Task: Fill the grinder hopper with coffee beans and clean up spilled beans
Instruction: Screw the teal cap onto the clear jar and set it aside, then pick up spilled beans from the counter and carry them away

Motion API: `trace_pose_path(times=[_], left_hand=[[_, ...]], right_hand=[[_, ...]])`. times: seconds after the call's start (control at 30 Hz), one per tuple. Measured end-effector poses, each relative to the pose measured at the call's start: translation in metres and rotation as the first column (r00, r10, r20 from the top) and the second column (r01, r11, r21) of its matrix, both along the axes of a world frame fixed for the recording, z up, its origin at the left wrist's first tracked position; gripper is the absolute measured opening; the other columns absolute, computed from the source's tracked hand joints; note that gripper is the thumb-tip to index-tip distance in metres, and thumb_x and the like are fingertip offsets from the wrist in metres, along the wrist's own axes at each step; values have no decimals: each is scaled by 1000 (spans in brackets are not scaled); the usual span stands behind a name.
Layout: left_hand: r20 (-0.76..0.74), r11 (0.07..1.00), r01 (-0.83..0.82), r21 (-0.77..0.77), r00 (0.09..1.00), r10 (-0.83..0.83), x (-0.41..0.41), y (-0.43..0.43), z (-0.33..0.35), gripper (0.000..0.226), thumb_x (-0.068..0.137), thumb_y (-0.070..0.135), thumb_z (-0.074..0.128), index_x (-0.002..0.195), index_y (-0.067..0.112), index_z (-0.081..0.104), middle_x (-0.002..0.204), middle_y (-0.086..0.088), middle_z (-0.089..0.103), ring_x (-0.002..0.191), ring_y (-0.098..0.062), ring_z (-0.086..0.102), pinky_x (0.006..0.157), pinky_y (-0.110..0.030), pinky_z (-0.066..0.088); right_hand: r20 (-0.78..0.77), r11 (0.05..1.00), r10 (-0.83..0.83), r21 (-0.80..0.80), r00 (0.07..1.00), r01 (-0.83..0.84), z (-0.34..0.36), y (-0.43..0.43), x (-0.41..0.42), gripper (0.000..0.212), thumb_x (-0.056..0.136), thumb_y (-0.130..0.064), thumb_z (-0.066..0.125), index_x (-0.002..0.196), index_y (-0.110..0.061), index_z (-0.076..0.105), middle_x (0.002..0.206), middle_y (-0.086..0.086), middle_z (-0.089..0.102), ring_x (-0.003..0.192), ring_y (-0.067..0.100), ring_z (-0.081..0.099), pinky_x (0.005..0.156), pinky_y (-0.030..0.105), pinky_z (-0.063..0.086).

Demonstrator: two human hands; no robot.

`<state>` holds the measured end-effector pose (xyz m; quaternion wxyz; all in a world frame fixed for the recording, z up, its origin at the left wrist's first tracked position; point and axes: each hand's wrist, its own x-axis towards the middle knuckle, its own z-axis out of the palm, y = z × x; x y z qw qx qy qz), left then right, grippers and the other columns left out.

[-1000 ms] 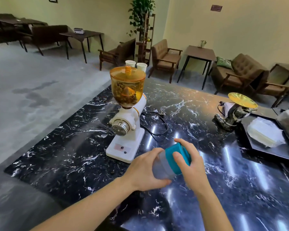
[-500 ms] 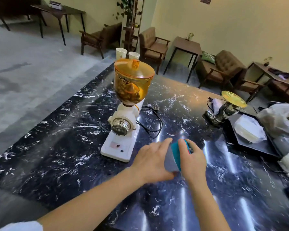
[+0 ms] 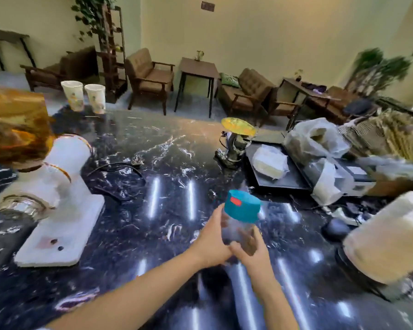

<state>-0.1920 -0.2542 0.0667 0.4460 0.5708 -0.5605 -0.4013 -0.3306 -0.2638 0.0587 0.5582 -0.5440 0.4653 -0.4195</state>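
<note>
Hands first: left hand (image 3: 211, 241) is wrapped around the side of a clear bean jar (image 3: 239, 232), and right hand (image 3: 250, 254) grips the same jar low on its near side. The jar is held upright above the black marble counter (image 3: 167, 148), well right of the grinder. Its teal lid (image 3: 241, 205) is seated on top. Through the blurred wall only a small dark quantity of beans shows near the bottom.

Grinder (image 3: 57, 194) stands at the left of the counter, its amber hopper (image 3: 14, 125) cut by the frame edge. Dark contents show inside the hopper. Whether its cover is on cannot be told from this view.

Assessment: filling appears done or nearly so, given the capped, nearly empty jar and the loaded hopper. Clean-up appears outstanding. Two dark specks (image 3: 57, 244) that look like beans lie on the grinder's white base. Motion blur prevents a count of any others on the dark counter. The jar is yet to be set down.
</note>
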Motion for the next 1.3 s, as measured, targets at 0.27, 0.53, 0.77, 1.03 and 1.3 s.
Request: trace_pose_path(times=[0.27, 0.53, 0.77, 1.03, 1.3], left_hand=[[446, 968, 164, 189, 864, -234, -116, -111, -37, 72, 78, 25, 58, 145, 13, 37, 149, -12, 38, 139, -25, 32, 115, -33, 25], [756, 888, -71, 454, 559, -342, -149, -180, -71, 107, 66, 78, 58, 149, 37, 6, 162, -3, -7, 146, -32, -16, 96, -83, 8], [711, 813, -96, 574, 551, -437, -155, -199, -63, 114, 62, 77, 65, 149, 43, -1, 161, 0, -18, 145, -33, -22, 91, -88, 9], [736, 852, -36, 522, 524, -429, -150, -179, -62, 95, 80, 66, 58, 151, 34, 5, 162, -4, -9, 147, -31, -15, 103, -80, 7], [725, 951, 293, 96, 634, -268, -88, -25, -58, 40, 78, 3, 64, 117, -4, 57, 115, -25, 59, 108, -37, 53, 94, -45, 43]], right_hand=[[-102, 933, -360, -30, 927, 359, -42, -104, -140, 76, 61, -2, 83, 130, -13, 52, 111, 8, 67, 91, 15, 64, 85, 30, 52], [-215, 861, -507, -168, 835, 479, -63, -210, -192, 79, 61, -23, 83, 131, -16, 48, 125, 9, 57, 112, 23, 56, 101, 40, 44], [-206, 828, -553, -244, 808, 504, -71, -256, -196, 80, 58, -25, 84, 129, -18, 48, 121, 12, 59, 108, 25, 57, 98, 36, 45], [-253, 832, -550, -249, 796, 496, -65, -246, -188, 87, 67, -19, 79, 141, -11, 36, 136, 20, 50, 126, 32, 46, 108, 39, 35], [-317, 879, -388, -410, 865, 244, -68, -97, -62, 34, 73, -1, 51, 103, 4, 66, 92, 23, 64, 77, 39, 63, 76, 30, 40]])
